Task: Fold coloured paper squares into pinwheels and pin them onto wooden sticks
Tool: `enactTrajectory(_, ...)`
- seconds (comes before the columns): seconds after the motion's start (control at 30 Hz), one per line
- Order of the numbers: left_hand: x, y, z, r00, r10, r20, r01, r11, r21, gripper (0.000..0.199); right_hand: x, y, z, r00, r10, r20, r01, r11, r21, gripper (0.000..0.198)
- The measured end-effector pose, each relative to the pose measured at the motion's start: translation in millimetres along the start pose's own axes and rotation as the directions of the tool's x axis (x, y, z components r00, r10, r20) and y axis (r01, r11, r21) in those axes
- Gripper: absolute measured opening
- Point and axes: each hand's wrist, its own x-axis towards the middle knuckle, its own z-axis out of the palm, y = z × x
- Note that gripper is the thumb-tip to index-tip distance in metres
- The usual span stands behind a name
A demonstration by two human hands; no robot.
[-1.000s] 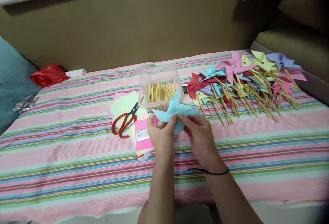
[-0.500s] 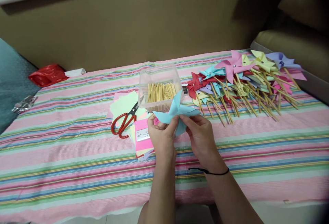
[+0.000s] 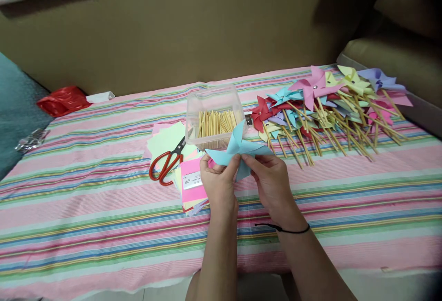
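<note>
A light blue paper pinwheel point(image 3: 238, 143) is held up between both hands, its blades folded in toward the middle. My left hand point(image 3: 221, 176) pinches it from the left, thumb pressed near the centre. From the right, my right hand point(image 3: 271, 179) grips it the same way, with its thumb beside the other. The fingers behind the paper are partly hidden. Just beyond the pinwheel stands a clear plastic box point(image 3: 210, 101) with many thin wooden sticks point(image 3: 217, 124). Left of my left hand lie red-handled scissors point(image 3: 168, 163) and a pink pack of paper point(image 3: 193, 193).
Several finished pinwheels on sticks point(image 3: 316, 89) lie heaped at the right. Pale paper sheets point(image 3: 164, 140) rest under the scissors. A red plastic bag point(image 3: 65, 101) and a clear packet point(image 3: 31, 141) are at the far left. Everything sits on a striped cloth point(image 3: 103, 209).
Both hands still pinch the blue pinwheel and have shifted very slightly to the right with it. The surrounding things have stayed in place.
</note>
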Motion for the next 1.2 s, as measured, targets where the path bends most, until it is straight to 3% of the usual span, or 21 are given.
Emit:
enactTrajectory(0.43,-2,1,0,0.997,-0.005,0.079,-0.001,0.997,0.076,0.055,2,-2,-3,1.0,-0.024,-0.011,0.023,0.999,-0.046,0.01)
enactTrajectory(0.63,9,16,-11,0.986,-0.052,0.159,0.033,0.992,0.121,0.041,13,-15,-21,0.995,0.052,0.088,-0.036,0.984,-0.173,0.012)
enactTrajectory(0.8,13,29,-21,0.935,-0.168,0.311,0.074,0.953,0.294,0.044,16,-23,-34,0.966,0.162,0.203,-0.083,0.933,-0.35,0.013)
enactTrajectory(0.93,13,24,-25,0.878,-0.253,0.407,0.069,0.907,0.415,0.049,17,-24,-37,0.947,0.218,0.235,-0.091,0.886,-0.454,0.016)
enactTrajectory(1.2,14,18,-27,0.892,-0.22,0.395,0.016,0.889,0.458,0.048,19,-21,-42,0.94,0.221,0.26,-0.055,0.851,-0.522,0.015)
